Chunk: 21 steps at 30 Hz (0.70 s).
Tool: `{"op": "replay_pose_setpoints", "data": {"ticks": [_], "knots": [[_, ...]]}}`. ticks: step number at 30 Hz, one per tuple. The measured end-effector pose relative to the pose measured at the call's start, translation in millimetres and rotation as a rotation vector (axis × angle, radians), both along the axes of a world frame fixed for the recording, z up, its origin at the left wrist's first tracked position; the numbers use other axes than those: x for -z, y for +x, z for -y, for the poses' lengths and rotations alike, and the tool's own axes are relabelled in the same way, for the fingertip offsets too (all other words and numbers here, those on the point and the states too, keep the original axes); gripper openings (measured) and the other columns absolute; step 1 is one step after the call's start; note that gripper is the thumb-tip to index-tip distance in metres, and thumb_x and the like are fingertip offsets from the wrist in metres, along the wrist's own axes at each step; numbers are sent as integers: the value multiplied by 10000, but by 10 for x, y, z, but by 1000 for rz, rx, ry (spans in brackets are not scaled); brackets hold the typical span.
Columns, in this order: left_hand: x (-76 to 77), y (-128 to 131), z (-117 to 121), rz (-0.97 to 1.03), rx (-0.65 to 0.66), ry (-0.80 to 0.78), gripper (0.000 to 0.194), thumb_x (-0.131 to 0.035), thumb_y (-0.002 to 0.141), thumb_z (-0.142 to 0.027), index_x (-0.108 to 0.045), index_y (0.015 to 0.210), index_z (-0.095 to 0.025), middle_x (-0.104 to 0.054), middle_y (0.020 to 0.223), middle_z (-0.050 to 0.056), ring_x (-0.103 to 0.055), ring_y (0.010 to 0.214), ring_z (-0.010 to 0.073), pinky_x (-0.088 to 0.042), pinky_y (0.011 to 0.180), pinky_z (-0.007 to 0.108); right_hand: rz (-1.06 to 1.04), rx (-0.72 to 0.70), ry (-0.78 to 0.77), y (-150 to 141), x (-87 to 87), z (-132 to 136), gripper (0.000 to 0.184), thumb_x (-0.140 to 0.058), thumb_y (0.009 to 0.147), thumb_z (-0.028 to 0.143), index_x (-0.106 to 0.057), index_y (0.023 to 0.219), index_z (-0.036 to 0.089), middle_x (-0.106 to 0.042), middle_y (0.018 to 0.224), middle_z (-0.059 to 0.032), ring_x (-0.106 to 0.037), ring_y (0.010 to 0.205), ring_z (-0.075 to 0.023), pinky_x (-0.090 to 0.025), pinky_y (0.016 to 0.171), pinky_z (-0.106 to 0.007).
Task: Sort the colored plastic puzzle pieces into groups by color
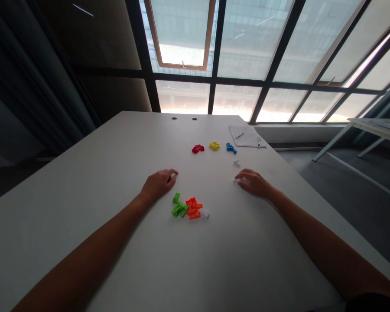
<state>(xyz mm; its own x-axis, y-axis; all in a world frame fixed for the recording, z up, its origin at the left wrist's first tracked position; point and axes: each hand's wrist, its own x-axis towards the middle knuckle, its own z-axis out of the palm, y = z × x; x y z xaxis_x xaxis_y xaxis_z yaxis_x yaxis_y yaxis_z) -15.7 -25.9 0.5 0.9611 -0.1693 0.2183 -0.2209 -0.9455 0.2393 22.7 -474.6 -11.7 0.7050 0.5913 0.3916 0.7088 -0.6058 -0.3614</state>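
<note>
Here's the white desk (110, 160), paper (248, 135) lying well beyond the orange blocks (194, 215) and rightward. Left hand (159, 183), beyond the orange blocks and left — fingers pinched on a white piece (173, 175). Right hand (252, 183), beyond and right — fingers over a second white piece (235, 180), clamped or not, can't tell. Green blocks (183, 212) sit just left of the orange; red pieces (198, 149), yellow pieces (214, 146), blue pieces (231, 148) well beyond; one white block (204, 212) just right.

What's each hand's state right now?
Left hand: closed, holding a white block.
Right hand: fingers at another white piece; whether gripped cannot be told.
</note>
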Motion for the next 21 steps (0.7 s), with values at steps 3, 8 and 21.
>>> {"op": "replay_pose_setpoints", "data": {"ticks": [3,8,21], "knots": [[6,4,-7,-5,-5,-2,344,-485,996,-376,-736,1216,-295,-790,1080,41,-720,979,229,-511,765,302,-3,112,22,133,55,256,256,-587,957,290,-774,1112,211,-750,1067,-105,-705,924,-235,-574,877,-373],[8,4,-4,-7,-9,7,339,-488,998,-377,-734,1218,-302,-788,1082,41,-717,986,235,-505,756,307,91,383,40,380,183,376,298,-570,936,276,-785,1123,190,-739,1000,-101,-691,810,-221,-565,851,-371],[22,21,-3,8,-6,9,321,-497,992,-371,-723,1209,-300,-783,1005,32,-709,934,230,-474,722,292,144,519,2,707,244,151,256,-588,940,286,-768,1078,166,-755,990,-120,-689,804,-231,-544,847,-364]]}}
